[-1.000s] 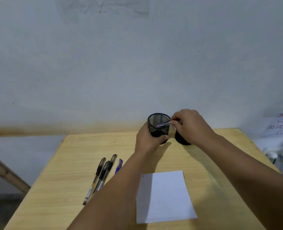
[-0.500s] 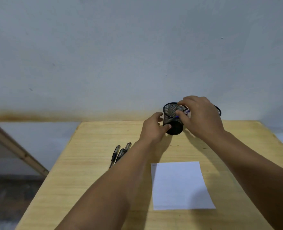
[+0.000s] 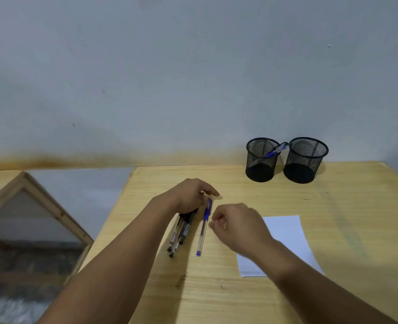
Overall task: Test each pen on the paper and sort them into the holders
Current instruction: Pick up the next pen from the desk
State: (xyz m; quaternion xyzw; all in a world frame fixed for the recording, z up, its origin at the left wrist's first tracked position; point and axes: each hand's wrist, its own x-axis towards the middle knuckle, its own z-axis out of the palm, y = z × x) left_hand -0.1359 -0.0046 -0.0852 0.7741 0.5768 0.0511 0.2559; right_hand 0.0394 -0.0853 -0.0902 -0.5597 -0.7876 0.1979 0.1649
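On the table (image 3: 240, 300), a white sheet of paper (image 3: 286, 232) lies partly under the right forearm. The right hand (image 3: 237, 226) hovers with loosely curled fingers, holding nothing, just right of a blue pen (image 3: 203, 228) lying flat. Left of that pen lies a bunch of black pens (image 3: 180, 232), their far ends covered by the left hand (image 3: 191, 195), whose fingers are relaxed and extended. Farther back stand two black mesh holders; the left holder (image 3: 261, 160) contains a blue pen (image 3: 275, 152), the right holder (image 3: 304, 160) just beside it.
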